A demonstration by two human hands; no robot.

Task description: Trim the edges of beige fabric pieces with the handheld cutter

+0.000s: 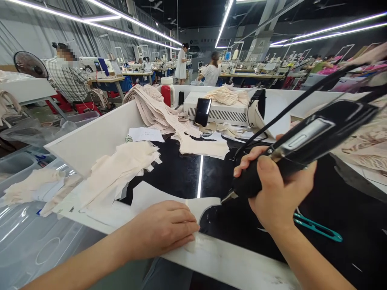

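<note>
My right hand point(276, 189) is wrapped round a black hand-held cutting tool point(305, 141), its metal tip touching the edge of a white fabric piece point(202, 205) on the black worktop point(242, 217). A black cable runs up from the tool. My left hand point(163, 227) lies on the same fabric piece near the front edge, fingers together and pressing it flat. A stack of cream fabric pieces point(121, 169) lies to the left of my hands.
Teal thread snips point(317, 227) lie right of my wrist. A white machine point(220, 110) with a phone point(202, 112) leaning on it stands behind, with more cream fabric point(157, 106). White walls point(99, 137) bound the worktop. Other people sit at sewing tables beyond.
</note>
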